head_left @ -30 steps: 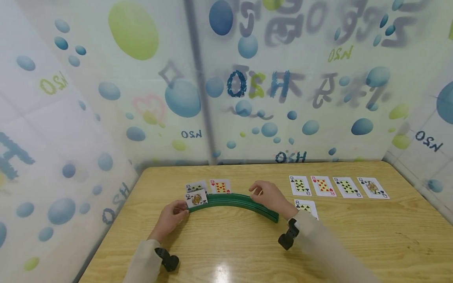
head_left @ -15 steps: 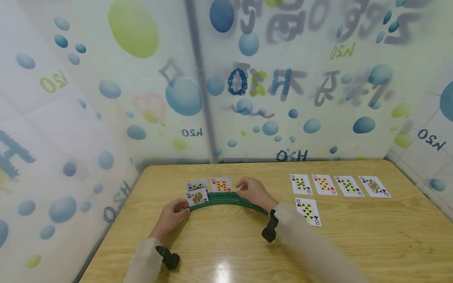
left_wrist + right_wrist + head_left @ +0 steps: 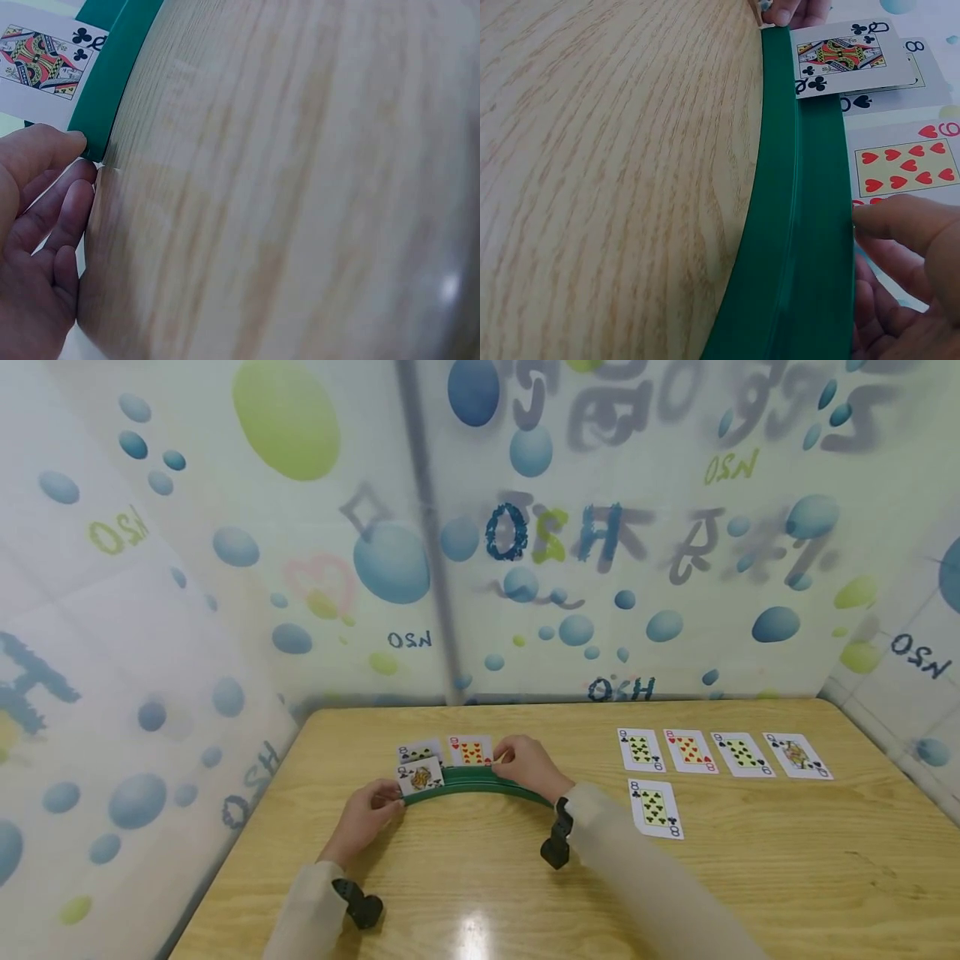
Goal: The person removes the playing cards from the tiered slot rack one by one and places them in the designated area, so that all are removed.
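The left hand (image 3: 365,821) rests at the left end of a curved green card holder (image 3: 480,781) on the wooden table (image 3: 750,893), toward the table's left edge. In the left wrist view its fingertips (image 3: 71,142) touch the holder's end (image 3: 105,90), the fingers lying mostly straight and gripping nothing. The right hand (image 3: 527,766) sits at the middle of the holder; in the right wrist view its fingers (image 3: 900,225) curl against the holder's far edge (image 3: 802,225), over a red hearts card (image 3: 907,165). Whether they pinch that card or only touch it cannot be told.

Three cards stand in the holder. At its left end is a queen of clubs (image 3: 421,775), marked with a "Q" and a club at its corner (image 3: 844,56). Behind it stands a card with an "8" and a black suit mark (image 3: 420,751). To the right is the nine of hearts (image 3: 470,750), just beside the right hand.

Near the table's far right corner four cards lie face up in a row: a black pip card (image 3: 641,749), a red pip card (image 3: 689,751), another black pip card (image 3: 741,753) and a face card (image 3: 797,755). Just nearer than the row lies an eight of clubs (image 3: 655,807).

The printed curtain (image 3: 225,610) behind the table carries blue and green bubbles and mirrored lettering that reads "H2O" reversed.
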`<state>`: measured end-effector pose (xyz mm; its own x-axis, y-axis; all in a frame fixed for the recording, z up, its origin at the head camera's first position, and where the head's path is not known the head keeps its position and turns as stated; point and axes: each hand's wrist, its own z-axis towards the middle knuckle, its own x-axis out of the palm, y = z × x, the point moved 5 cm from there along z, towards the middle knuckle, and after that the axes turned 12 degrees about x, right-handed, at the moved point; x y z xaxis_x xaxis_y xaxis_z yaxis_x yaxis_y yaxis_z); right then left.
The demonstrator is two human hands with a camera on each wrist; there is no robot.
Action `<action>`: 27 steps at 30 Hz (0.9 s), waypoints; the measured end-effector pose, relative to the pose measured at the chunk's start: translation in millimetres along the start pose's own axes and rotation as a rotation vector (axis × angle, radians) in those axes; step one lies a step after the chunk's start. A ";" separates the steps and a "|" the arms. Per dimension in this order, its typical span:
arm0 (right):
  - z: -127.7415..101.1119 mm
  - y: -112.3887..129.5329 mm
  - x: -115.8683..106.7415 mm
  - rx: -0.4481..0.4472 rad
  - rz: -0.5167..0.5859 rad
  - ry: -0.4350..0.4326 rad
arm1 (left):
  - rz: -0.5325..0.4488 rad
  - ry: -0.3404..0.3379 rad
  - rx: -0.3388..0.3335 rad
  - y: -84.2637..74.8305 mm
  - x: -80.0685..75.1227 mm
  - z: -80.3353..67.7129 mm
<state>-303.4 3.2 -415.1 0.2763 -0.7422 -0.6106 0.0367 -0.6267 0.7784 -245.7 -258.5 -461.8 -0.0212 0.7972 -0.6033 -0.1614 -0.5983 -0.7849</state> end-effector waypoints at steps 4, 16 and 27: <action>0.9 1.8 0.7 0.005 -0.007 -0.012 | 0.002 0.002 -0.006 -0.1 -0.3 -0.1; -3.1 2.5 2.1 -0.020 0.017 -0.069 | -0.007 0.001 -0.004 0.2 0.2 -0.8; -1.9 1.0 1.9 -0.003 0.011 -0.082 | -0.008 -0.010 0.016 -0.4 0.2 -0.8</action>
<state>-301.1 1.6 -415.2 0.1974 -0.7663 -0.6114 0.0372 -0.6174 0.7858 -244.8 -258.2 -461.7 -0.0302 0.8027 -0.5956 -0.1771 -0.5907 -0.7872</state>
